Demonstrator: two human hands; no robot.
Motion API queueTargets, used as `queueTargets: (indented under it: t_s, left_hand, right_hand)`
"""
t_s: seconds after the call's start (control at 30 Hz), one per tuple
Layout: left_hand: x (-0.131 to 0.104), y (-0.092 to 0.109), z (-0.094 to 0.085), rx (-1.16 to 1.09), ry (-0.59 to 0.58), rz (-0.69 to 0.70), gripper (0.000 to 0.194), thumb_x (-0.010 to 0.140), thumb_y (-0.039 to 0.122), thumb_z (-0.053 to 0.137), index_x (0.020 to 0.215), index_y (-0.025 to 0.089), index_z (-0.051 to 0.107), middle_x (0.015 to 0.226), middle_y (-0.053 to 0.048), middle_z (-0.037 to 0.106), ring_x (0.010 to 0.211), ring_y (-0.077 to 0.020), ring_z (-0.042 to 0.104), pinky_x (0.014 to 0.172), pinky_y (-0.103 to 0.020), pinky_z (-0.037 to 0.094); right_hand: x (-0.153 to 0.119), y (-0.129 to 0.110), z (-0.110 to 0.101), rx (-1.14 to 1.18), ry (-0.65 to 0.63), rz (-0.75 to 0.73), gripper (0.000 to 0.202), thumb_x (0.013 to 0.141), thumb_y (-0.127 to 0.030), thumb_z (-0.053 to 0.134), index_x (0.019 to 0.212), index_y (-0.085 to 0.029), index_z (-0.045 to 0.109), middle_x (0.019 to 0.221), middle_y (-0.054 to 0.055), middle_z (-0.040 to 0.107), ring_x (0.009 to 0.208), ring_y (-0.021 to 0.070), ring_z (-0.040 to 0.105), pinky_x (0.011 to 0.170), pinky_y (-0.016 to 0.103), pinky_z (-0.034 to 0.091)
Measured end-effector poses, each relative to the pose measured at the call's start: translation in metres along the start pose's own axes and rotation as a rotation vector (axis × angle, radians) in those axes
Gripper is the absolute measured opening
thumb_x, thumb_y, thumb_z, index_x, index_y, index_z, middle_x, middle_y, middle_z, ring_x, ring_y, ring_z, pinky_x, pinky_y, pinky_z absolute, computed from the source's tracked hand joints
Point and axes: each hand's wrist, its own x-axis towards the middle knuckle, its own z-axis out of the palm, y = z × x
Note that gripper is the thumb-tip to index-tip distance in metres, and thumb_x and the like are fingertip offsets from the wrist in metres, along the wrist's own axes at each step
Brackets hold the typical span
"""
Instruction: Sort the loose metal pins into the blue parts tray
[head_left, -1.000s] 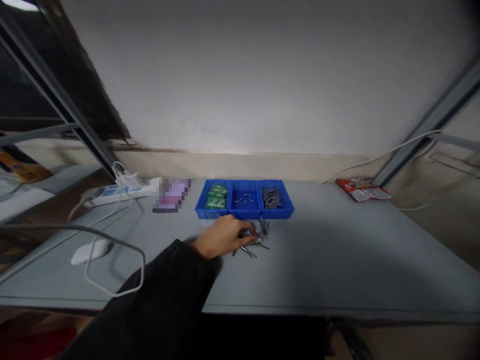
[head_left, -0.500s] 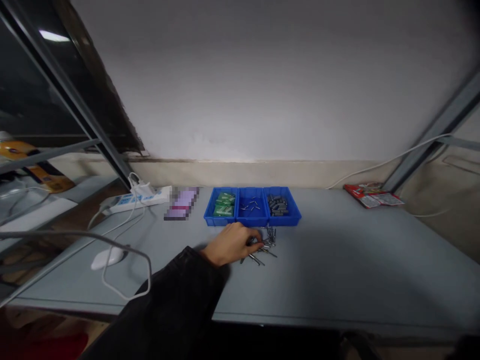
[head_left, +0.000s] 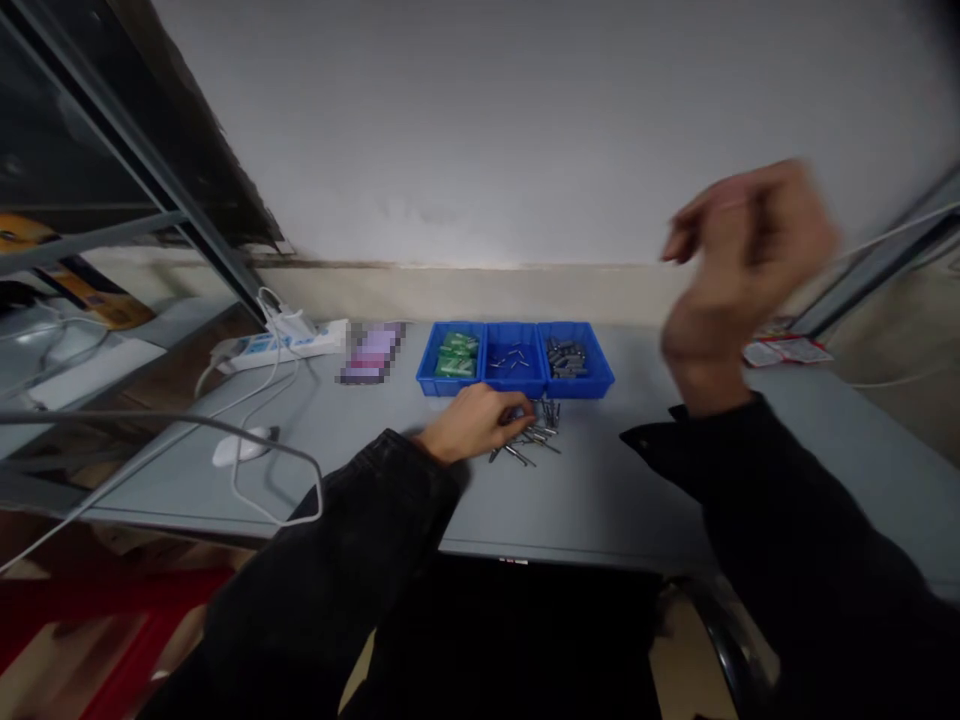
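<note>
Screws [head_left: 534, 436] seemingly under left fingers [head_left: 504, 417]

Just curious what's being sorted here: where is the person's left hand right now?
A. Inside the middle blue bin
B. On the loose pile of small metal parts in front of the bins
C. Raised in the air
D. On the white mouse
B: the left hand rests on the pile of metal parts on the table, just in front of the blue bins.

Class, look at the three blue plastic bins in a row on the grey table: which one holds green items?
The leftmost blue plastic bin, nearest the white power strip. The middle bin holds a few small metal pieces; the right bin holds dark grey ones.
</note>
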Motion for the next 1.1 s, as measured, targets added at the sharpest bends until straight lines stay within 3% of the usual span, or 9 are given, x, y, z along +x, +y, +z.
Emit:
queueTargets:
  t_s: [0.1,0.23,0.37,0.53,0.73,0.97,1.1]
  left_hand:
    - [0.0,0.0,0.001,-0.013,0.051,-0.006,0.029,0.098,0.04,0.055,0.104,0.018,0.073,0.063,0.002,0.059,0.054,-0.0101,0.05,0.059,-0.025,0.038]
    - [0.0,-0.001,0.001,-0.008,0.127,0.009,0.028,0.099,0.04,0.054,0.102,0.018,0.072,0.064,0.002,0.059,0.056,-0.0103,0.05,0.06,-0.026,0.036]
    - [0.0,-0.002,0.0,-0.013,0.175,0.024,0.024,0.099,0.035,0.054,0.1,0.016,0.069,0.064,0.003,0.057,0.057,-0.0104,0.05,0.06,-0.025,0.036]
    - [-0.001,-0.005,-0.001,-0.053,0.265,0.014,0.019,0.099,0.03,0.053,0.095,0.014,0.064,0.066,0.003,0.057,0.058,-0.0103,0.05,0.06,-0.024,0.036]
    - [0.0,-0.007,-0.001,-0.113,0.454,-0.008,0.017,0.099,0.031,0.055,0.097,0.016,0.063,0.062,0.005,0.055,0.055,-0.0096,0.049,0.059,-0.023,0.037]
    - [0.002,-0.012,0.001,-0.136,0.453,0.016,0.013,0.095,0.028,0.062,0.089,0.016,0.063,0.059,0.007,0.052,0.051,-0.0081,0.046,0.056,-0.022,0.037]
    - [0.002,-0.011,-0.002,-0.122,0.496,0.052,0.01,0.094,0.024,0.063,0.091,0.016,0.065,0.073,0.002,0.064,0.064,-0.0099,0.057,0.062,-0.022,0.043]
  right_hand:
    - [-0.036,0.009,0.02,-0.141,-0.161,-0.014,0.031,0.104,-0.026,0.048,0.076,-0.019,0.058,0.065,0.0,0.051,0.058,0.0123,0.046,0.059,0.03,0.037]
    - [-0.08,0.017,0.029,-0.23,-0.412,-0.059,0.032,0.099,-0.027,0.05,0.068,-0.021,0.051,0.059,-0.002,0.043,0.057,0.0148,0.043,0.059,0.031,0.035]
    - [-0.092,0.01,0.028,-0.243,-0.53,-0.072,0.032,0.099,-0.028,0.048,0.067,-0.021,0.051,0.058,-0.002,0.042,0.056,0.0149,0.043,0.059,0.031,0.034]
    - [-0.099,0.002,0.031,-0.199,-0.712,-0.112,0.025,0.097,-0.025,0.048,0.075,-0.02,0.058,0.067,0.0,0.056,0.063,0.0152,0.05,0.063,0.03,0.036]
    - [-0.103,0.006,0.03,-0.115,-0.763,-0.099,0.015,0.097,-0.02,0.05,0.092,-0.017,0.064,0.081,0.002,0.065,0.069,0.015,0.055,0.067,0.029,0.039]
    - [-0.109,0.01,0.032,-0.09,-0.798,-0.057,0.022,0.104,-0.023,0.043,0.094,-0.018,0.063,0.09,0.005,0.068,0.08,0.0174,0.061,0.07,0.029,0.04]
    - [-0.11,0.008,0.033,-0.11,-0.794,-0.023,0.026,0.106,-0.03,0.044,0.091,-0.018,0.061,0.082,0.002,0.066,0.072,0.0159,0.059,0.067,0.029,0.038]
